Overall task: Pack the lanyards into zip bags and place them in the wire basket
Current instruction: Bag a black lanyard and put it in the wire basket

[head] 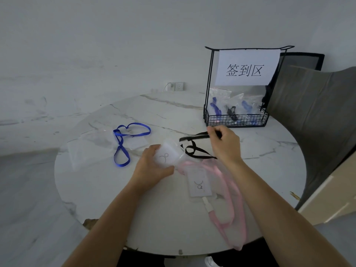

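While you hold the black lanyard (194,151): long axis left-right, between your hands.
left hand (150,168): grips card sleeve (166,155).
right hand (225,143): pinches strap, far right.
zip bag (86,151): left, nearer your left hand.

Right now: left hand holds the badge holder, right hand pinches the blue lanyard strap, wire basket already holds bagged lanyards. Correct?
Not quite. In the head view the right hand pinches the black lanyard strap; the blue lanyard lies untouched on the table. Left hand on badge holder and bagged lanyards in the wire basket are right.
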{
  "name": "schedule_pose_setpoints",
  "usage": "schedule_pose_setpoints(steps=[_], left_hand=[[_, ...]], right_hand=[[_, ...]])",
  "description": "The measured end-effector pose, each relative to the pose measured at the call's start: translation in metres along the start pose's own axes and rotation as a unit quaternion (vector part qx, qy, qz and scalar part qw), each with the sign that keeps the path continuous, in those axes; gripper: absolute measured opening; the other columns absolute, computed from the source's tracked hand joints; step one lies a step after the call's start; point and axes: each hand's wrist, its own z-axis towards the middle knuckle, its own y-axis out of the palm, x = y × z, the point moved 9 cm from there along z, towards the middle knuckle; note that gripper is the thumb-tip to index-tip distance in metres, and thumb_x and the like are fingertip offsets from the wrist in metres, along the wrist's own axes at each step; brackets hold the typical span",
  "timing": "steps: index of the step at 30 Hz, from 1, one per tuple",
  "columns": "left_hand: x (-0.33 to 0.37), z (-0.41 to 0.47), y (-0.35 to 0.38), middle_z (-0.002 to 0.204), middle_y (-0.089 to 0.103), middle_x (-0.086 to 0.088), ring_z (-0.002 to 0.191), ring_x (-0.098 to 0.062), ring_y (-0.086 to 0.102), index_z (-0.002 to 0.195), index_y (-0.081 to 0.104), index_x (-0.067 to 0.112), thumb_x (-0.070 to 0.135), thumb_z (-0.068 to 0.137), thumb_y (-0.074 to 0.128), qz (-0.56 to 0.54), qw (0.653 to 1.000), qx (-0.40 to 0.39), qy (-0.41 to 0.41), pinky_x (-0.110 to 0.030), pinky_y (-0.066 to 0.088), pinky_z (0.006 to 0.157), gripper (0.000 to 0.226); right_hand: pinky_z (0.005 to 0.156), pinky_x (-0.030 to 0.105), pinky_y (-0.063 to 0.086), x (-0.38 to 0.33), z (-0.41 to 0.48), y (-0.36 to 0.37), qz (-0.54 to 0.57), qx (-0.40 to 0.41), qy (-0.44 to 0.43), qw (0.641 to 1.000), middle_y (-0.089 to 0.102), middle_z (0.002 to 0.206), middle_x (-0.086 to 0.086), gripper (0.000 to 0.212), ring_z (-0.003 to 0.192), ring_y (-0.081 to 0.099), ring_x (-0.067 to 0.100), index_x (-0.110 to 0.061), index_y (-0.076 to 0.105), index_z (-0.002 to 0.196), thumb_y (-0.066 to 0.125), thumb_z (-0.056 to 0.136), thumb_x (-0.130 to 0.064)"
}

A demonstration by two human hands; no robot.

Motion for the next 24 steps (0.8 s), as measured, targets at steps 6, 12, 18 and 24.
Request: schedule_pose_setpoints(steps=[6, 12, 18, 24], left_hand=[[0.026, 0.006, -0.035, 0.075, 0.063, 0.015, 0.066, -0.005, 0.055, 0.089, 0.063, 0.023, 0.028, 0.094, 0.064, -0.105, 0.994, 0.031, 0.029, -0.011, 0.044, 0.056, 0.007], [0.073, 0.022, -0.064, 0.088, 0.065, 0.006, 0.079, -0.005, 0.058, 0.090, 0.065, 0.019, 0.027, 0.098, 0.056, -0.021, 0.991, 0.046, 0.121, -0.020, 0.041, 0.069, 0.015], [0.089, 0.025, -0.068, 0.080, 0.065, 0.007, 0.075, -0.012, 0.057, 0.085, 0.066, 0.016, 0.025, 0.095, 0.059, -0.023, 0.993, 0.060, 0.099, -0.026, 0.042, 0.065, 0.015], [0.045, 0.014, -0.052, 0.076, 0.065, 0.000, 0.077, -0.018, 0.059, 0.079, 0.069, 0.013, 0.018, 0.091, 0.061, -0.264, 0.960, -0.040, -0.087, -0.027, 0.043, 0.067, 0.015]], right_hand=[[0.102, 0.043, 0.037, 0.045, 0.012, -0.014, -0.199, -0.012, 0.054, 0.979, 0.051, 0.132, 0.014, 0.025, 0.116, 0.052, 0.031, -0.020, 0.061, 0.123, 0.052, 0.101, -0.028], [0.111, 0.039, 0.031, -0.008, -0.010, -0.002, 0.041, -0.039, -0.027, 0.998, 0.053, 0.135, -0.002, 0.042, 0.127, 0.042, 0.010, -0.019, 0.060, 0.129, 0.042, 0.092, -0.016], [0.101, 0.040, 0.047, -0.060, -0.048, 0.054, 0.310, -0.350, 0.078, 0.880, 0.059, 0.059, 0.006, 0.066, 0.073, 0.067, 0.026, -0.016, 0.062, 0.060, 0.032, 0.102, -0.057], [0.051, 0.027, 0.028, -0.012, -0.003, 0.005, 0.293, -0.113, 0.173, 0.933, 0.028, 0.051, -0.006, 0.049, 0.046, 0.024, 0.013, -0.023, 0.038, 0.058, 0.059, 0.095, -0.046]])
